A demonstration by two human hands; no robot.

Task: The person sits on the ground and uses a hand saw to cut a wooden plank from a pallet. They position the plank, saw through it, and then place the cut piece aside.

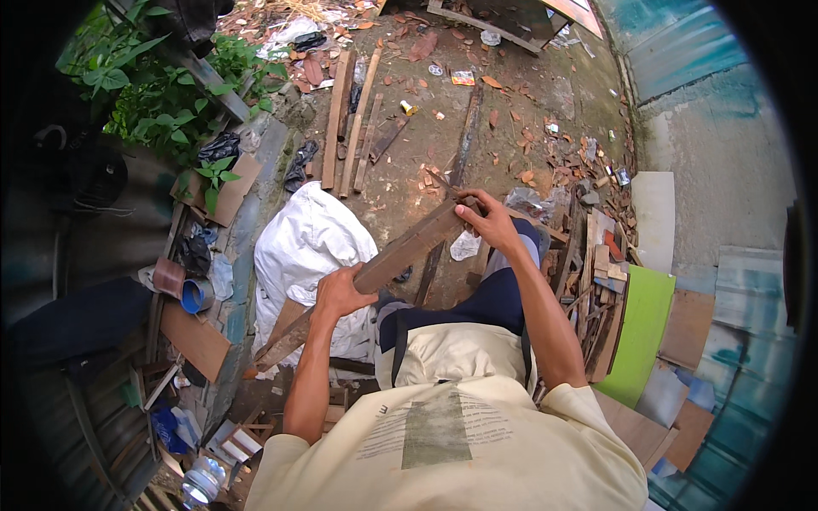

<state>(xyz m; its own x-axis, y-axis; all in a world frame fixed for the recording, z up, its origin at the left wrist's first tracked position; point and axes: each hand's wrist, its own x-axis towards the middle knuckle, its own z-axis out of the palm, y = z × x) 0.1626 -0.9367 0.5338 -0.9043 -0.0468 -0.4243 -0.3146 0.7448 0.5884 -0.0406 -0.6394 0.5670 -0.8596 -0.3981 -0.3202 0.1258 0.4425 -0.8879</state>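
Cream shirt (545,443) is filling the foreground. Beyond, the left hand (339,294) is clasping mid-length, the right hand (490,223) gripping the upper end of a plank (413,244) slanting above white sacking (307,230); it's seeming stiff, weighty, best held two-handed.

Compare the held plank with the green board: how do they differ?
The held plank is brown; the green board is bright green. The held plank is narrow; the green board is broader. The left hand and right hand hold the held plank; neither touches the green board. Both have straight long edges.
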